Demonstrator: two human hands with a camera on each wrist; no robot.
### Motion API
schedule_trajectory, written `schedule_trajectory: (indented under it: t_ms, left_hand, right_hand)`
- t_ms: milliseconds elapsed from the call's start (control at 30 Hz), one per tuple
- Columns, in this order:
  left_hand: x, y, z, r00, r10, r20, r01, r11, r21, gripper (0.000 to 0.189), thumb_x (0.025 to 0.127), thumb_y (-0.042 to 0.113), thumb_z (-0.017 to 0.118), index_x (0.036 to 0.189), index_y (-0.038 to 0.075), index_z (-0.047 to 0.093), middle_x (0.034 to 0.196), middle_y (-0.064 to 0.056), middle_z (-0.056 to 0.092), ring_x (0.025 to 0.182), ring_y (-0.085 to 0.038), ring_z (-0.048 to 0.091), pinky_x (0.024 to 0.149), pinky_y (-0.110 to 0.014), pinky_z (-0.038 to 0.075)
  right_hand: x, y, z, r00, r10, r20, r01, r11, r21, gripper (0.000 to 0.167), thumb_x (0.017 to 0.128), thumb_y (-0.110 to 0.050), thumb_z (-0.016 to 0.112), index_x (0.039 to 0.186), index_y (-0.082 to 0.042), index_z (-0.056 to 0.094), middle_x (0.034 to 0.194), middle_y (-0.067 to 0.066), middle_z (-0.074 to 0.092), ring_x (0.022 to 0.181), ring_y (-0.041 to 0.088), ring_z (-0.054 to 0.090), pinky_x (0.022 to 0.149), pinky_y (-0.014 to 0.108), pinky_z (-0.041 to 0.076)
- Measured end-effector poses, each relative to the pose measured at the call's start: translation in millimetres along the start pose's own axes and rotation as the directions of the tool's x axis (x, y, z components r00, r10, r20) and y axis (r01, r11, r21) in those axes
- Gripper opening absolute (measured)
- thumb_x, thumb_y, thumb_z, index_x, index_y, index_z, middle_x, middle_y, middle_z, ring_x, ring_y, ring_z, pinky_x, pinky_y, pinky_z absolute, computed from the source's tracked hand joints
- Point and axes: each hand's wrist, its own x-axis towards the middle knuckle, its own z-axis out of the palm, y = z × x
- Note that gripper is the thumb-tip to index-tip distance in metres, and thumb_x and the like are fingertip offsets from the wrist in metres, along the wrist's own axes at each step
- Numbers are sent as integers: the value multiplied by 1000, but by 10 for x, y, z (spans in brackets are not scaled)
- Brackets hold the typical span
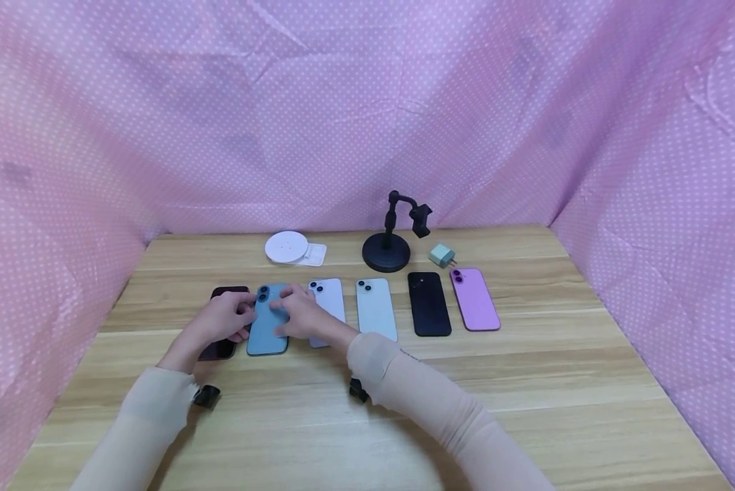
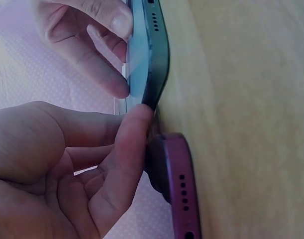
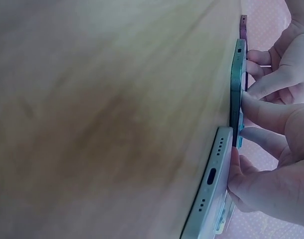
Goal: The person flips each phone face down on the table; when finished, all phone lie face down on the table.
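A blue phone [image 1: 266, 337] lies back up between my hands. The fingertips of my left hand [image 1: 223, 318] touch its left edge, above a dark red phone [image 1: 221, 349]; in the left wrist view the bent fingers [image 2: 134, 134] meet the blue phone's corner. My right hand [image 1: 303, 315] reaches over from the right, its thumb and a finger resting on the blue phone's back, the fingers spread. Other fingers of this hand [image 3: 239, 172] are beside a pale lavender phone [image 3: 206, 199], partly covered by the hand in the head view.
Further right lie a white phone [image 1: 376, 314], a black phone [image 1: 429, 307] and a pink-purple phone [image 1: 476, 301]. Behind stand a white round charging stand [image 1: 286, 247], a black phone holder [image 1: 386, 252] and a pale green plug adapter [image 1: 442, 255]. Pink dotted cloth [image 1: 343, 136] hangs around the table.
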Motion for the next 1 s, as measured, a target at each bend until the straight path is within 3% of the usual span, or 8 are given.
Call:
schedule_trajectory:
  t_ms: [500, 667, 767, 800, 867, 1000]
  left_hand:
    - [-61, -12, -22, 1000, -1, -4, 0, 998, -70, 51, 102, 3, 57, 147, -14, 39, 108, -23, 62, 71, -20, 68, 64, -35, 63]
    - [-107, -79, -111, 998, 66, -23, -69, 989, -130, 47, 102, 2, 58, 144, -14, 44, 109, -25, 63, 75, -22, 69, 65, -36, 63]
    - [-152, -131, -207, 990, 125, -68, -134, 979, -156, 46, 101, 1, 58, 142, -14, 45, 109, -27, 64, 79, -25, 70, 65, -35, 63]
    - [-164, -155, -243, 986, 141, -88, -154, 975, -162, 45, 100, 0, 58, 141, -15, 45, 110, -28, 63, 80, -26, 70, 65, -35, 63]
    - [-191, -201, -311, 978, 164, -132, -184, 969, -164, 44, 100, -1, 58, 140, -15, 46, 111, -30, 62, 84, -30, 70, 67, -36, 63]
    - [-248, -300, -419, 959, 177, -220, -205, 973, -109, 43, 101, 3, 59, 139, -13, 49, 119, -34, 60, 98, -40, 67, 72, -36, 63]
  right_hand:
    - [23, -21, 10, 1000, 3, -11, -2, 1000, 11, 55, 92, -27, 78, 143, -17, 60, 153, 3, 44, 141, 15, 35, 116, 33, 28]
    - [-14, -74, -3, 998, -42, -56, 45, 998, 44, 55, 94, -23, 76, 145, -14, 57, 150, 5, 49, 140, 15, 38, 118, 34, 28]
    - [-43, -119, -14, 991, -66, -115, 86, 981, 174, 54, 96, -19, 72, 147, -12, 55, 149, 7, 50, 138, 17, 43, 114, 31, 36]
    - [-43, -129, -10, 989, -70, -129, 101, 962, 254, 54, 97, -18, 71, 148, -11, 53, 150, 7, 50, 137, 17, 45, 112, 29, 38]
    - [-44, -148, -4, 986, -72, -148, 132, 885, 446, 53, 99, -15, 68, 149, -7, 52, 150, 8, 51, 136, 18, 48, 109, 26, 42]
    - [-30, -182, 41, 992, -29, -121, 111, 648, 754, 56, 99, -15, 67, 150, -4, 48, 150, 10, 51, 134, 18, 52, 107, 22, 43]
